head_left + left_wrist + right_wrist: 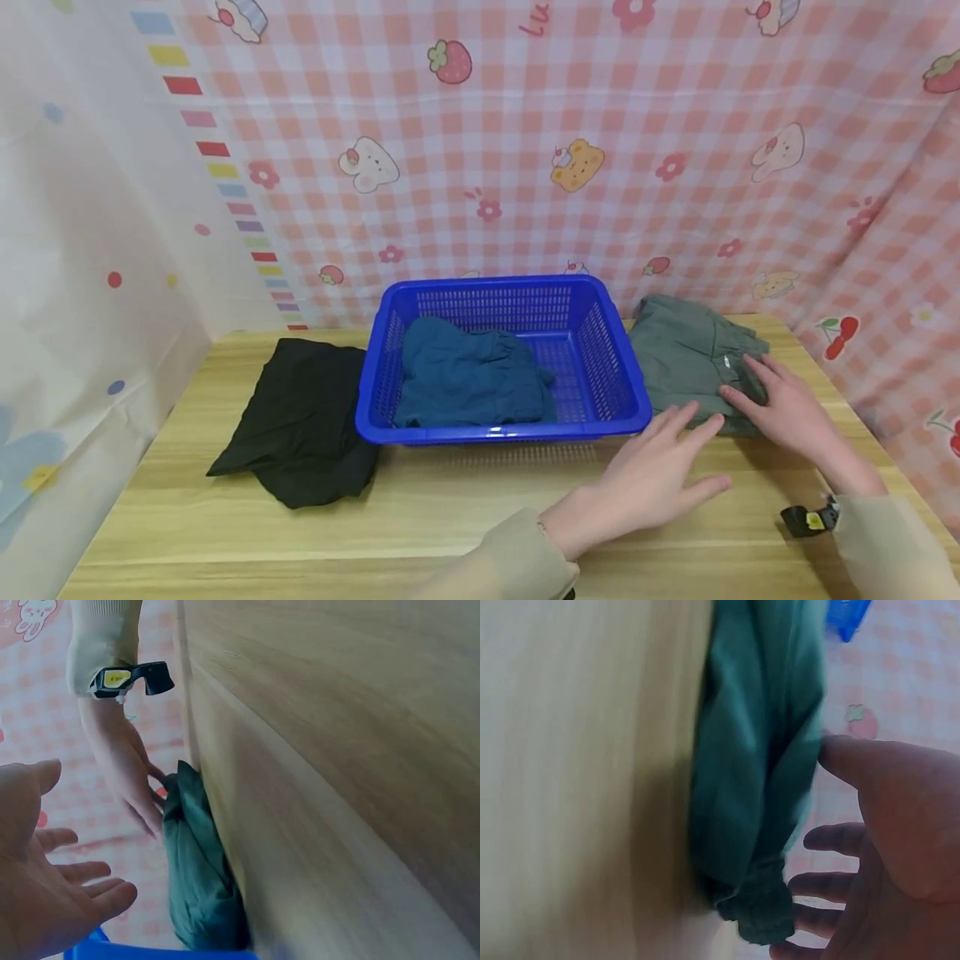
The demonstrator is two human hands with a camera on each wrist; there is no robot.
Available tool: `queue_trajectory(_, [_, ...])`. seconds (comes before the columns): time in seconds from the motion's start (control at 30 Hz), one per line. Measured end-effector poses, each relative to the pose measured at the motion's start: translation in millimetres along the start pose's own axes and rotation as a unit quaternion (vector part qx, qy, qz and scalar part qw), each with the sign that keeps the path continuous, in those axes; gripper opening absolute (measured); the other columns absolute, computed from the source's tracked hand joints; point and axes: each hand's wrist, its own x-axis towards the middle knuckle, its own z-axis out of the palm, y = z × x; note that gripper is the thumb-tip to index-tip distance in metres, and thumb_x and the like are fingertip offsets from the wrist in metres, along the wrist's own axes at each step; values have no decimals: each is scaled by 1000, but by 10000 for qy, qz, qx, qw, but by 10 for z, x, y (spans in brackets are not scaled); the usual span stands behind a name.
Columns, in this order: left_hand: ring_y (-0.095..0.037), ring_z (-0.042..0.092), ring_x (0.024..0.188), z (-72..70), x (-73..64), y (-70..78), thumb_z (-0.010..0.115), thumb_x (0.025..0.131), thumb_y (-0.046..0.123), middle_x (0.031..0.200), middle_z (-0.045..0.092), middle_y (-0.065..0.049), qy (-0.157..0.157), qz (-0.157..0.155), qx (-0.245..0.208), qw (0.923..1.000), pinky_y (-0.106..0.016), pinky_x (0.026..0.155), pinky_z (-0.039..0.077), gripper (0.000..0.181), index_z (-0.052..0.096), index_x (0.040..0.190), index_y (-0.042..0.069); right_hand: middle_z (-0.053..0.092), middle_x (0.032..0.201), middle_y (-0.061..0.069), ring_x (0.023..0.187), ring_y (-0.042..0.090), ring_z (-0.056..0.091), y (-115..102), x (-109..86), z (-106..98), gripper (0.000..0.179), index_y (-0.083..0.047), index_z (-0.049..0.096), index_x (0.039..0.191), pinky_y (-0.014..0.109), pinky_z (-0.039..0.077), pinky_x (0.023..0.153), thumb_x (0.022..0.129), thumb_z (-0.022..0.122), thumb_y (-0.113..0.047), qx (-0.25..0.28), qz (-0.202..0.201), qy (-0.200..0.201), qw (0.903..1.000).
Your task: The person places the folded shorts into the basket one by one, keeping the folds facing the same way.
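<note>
A folded grey-green garment (678,346), with a small light tag and a gathered edge, lies right of the blue basket (504,434). My right hand (797,414) is at its right part, fingers spread and loosely bent; in the right wrist view the fingertips (808,883) come up against the cloth (761,750), but firm contact is hard to judge. My left hand (647,472) hovers in front of the basket's near right corner, fingers spread, holding nothing. In the left wrist view that hand (52,885) is apart from the green cloth (199,870).
A folded blue garment (472,375) sits inside the basket, toward its left. Left of the basket, a black garment (307,421) lies on the wooden table (450,517). A pink checked curtain (487,167) hangs behind, with more cloth at both sides.
</note>
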Motion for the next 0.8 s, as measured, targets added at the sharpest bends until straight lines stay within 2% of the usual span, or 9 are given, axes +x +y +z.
queue_trajectory(0.23, [-21,33,162,95,85,-58,45,104,68,176,27,3,-237,-645,-376,9969,-36,110,57,71,28,166,38,26,153,55,137,74,31,21,74,121,87,19,35,153,82,34,109,102,66,-45,-184,-122,-399,9990])
queue_trajectory(0.37, [-23,31,163,141,72,-148,52,104,64,177,25,1,-134,-1212,-677,9902,-31,95,63,70,31,165,38,28,155,52,139,72,33,-40,116,227,87,16,38,153,81,35,110,100,70,-45,-136,-220,-397,9989])
queue_trajectory(0.43, [-22,35,161,151,71,-183,55,104,61,177,22,-2,-2,-1498,-911,9845,-27,90,63,70,31,165,36,29,156,51,139,71,34,-57,123,240,86,15,39,153,80,36,110,99,71,-44,-103,-285,-371,9989])
queue_trajectory(0.5, [-22,35,161,167,75,-202,57,104,57,178,19,-4,168,-1798,-1339,9744,-28,95,62,70,32,166,34,31,155,50,138,70,35,-56,111,228,85,15,41,152,80,36,110,98,73,-42,-96,-335,-347,9988])
queue_trajectory(0.57, [-22,39,158,185,79,-209,58,104,54,179,18,-4,323,-2083,-1795,9609,-31,104,59,71,31,166,33,31,155,50,138,70,35,-40,88,216,84,15,42,151,80,37,109,97,74,-41,-82,-393,-355,9986])
queue_trajectory(0.7, [-23,59,143,216,89,-206,60,104,53,173,34,0,567,-2540,-2470,9334,-35,107,58,73,28,167,32,34,153,50,137,70,37,-13,39,223,82,14,44,150,79,38,108,95,77,-37,-34,-521,-333,9981])
queue_trajectory(0.8, [-26,60,141,216,105,-210,60,104,51,170,40,-2,696,-2713,-2912,9147,-39,111,55,76,27,168,26,36,152,49,136,69,38,7,-5,218,80,12,46,149,78,39,107,93,80,-34,35,-616,-281,9977])
